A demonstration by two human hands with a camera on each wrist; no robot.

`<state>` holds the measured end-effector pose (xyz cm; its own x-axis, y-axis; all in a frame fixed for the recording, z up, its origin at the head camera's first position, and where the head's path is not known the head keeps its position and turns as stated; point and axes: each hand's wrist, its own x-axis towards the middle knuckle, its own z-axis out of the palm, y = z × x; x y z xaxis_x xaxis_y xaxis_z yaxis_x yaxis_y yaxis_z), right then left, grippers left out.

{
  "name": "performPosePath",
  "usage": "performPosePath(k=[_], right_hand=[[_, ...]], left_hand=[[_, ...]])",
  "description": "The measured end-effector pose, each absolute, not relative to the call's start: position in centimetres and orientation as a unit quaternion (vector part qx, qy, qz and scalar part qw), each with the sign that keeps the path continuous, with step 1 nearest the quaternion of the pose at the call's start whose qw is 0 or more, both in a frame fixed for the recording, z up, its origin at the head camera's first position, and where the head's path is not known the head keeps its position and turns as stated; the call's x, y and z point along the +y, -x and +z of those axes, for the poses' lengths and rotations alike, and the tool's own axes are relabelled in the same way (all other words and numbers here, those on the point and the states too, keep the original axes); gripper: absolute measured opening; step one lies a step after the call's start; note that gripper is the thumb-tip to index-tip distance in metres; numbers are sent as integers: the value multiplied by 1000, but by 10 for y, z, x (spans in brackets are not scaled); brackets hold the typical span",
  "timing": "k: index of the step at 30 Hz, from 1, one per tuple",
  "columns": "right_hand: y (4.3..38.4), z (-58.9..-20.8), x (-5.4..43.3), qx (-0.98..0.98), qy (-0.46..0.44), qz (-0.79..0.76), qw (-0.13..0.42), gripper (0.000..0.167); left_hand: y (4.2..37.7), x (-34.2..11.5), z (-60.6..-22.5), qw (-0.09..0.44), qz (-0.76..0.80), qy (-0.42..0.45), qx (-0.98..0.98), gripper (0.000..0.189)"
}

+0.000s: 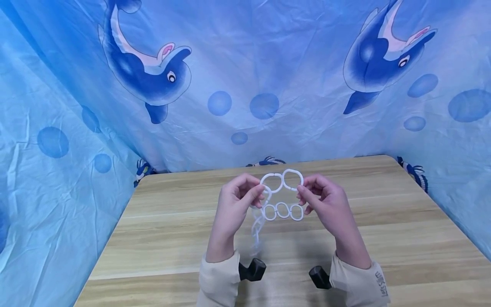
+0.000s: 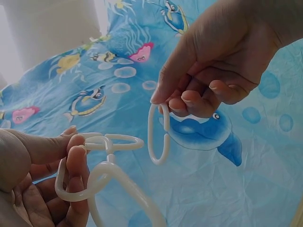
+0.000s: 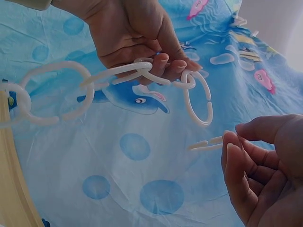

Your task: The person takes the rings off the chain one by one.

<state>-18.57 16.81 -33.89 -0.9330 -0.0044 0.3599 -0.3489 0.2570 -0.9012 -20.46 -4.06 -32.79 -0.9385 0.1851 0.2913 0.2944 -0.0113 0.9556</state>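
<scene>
In the head view, my left hand (image 1: 239, 198) pinches white plastic chain links between thumb and fingers. One joined link (image 1: 274, 174) sticks out toward the right. From that hand hangs a blurred chain (image 1: 257, 230) of several links. Opposite, my right hand (image 1: 326, 200) pinches a loose white link (image 1: 293, 170) between thumb and index finger. That loose link (image 2: 151, 137) stands apart from the left hand's end link in the left wrist view, with small splits in its side. The right wrist view shows the end link (image 3: 209, 113) with a split too.
Several small joined links (image 1: 276, 211) appear in a row below the hands; whether they lie on the table cannot be told. The wooden table (image 1: 161, 238) extends around the hands. Blue dolphin-printed cloth (image 1: 245, 64) surrounds it. A black device (image 1: 256, 270) sits by the left sleeve.
</scene>
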Motion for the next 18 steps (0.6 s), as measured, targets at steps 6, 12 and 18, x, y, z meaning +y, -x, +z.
performPosePath(k=[6,12,18], right_hand=[[188,-340,168,-789,-107,588,142,12],[192,-343,169,-797,-97,580,139,12],[195,-346,171,-809,-84,567,131,11]], left_hand=[[205,-40,-329,39,-692,170,-701,8],[204,-41,-329,36,-694,169,-699,8],[204,-40,-329,37,-694,173,-698,8]])
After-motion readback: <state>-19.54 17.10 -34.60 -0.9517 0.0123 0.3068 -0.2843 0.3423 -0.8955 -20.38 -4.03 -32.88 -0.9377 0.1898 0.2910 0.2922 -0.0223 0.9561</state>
